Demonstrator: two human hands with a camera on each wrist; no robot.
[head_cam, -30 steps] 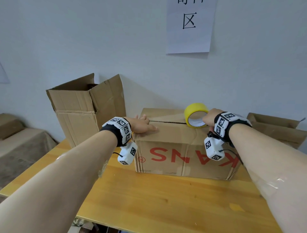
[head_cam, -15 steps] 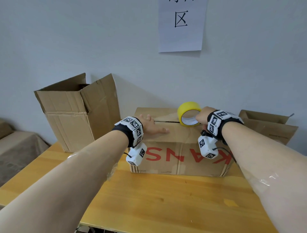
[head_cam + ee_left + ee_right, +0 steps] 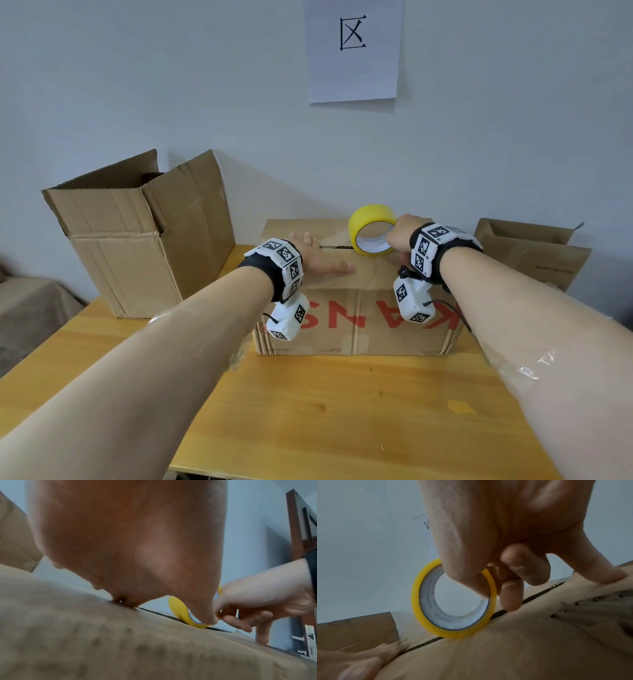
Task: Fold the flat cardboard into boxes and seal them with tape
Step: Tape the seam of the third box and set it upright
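Observation:
A closed cardboard box [image 3: 356, 318] with red letters stands in the middle of the wooden table [image 3: 308, 411]. Its top flaps meet at a dark seam [image 3: 513, 609]. My left hand [image 3: 322, 260] lies flat on the top near the seam, fingers straight, pressing the flaps down. My right hand [image 3: 399, 234] grips a yellow tape roll [image 3: 371, 229] that stands on edge on the seam [image 3: 159, 613]. The thumb goes through the roll's core [image 3: 453, 599] and the fingers wrap its outer side, while the little finger rests on the cardboard [image 3: 604, 574].
A taller open cardboard box [image 3: 137, 233] stands at the table's back left. Another open box [image 3: 534, 253] sits low at the back right. A paper sign [image 3: 354, 48] hangs on the white wall. A covered seat [image 3: 30, 305] stands left of the table.
My left hand slid to the right along the box top toward the tape roll. The right hand kept its grip on the roll, which stays upright on the seam.

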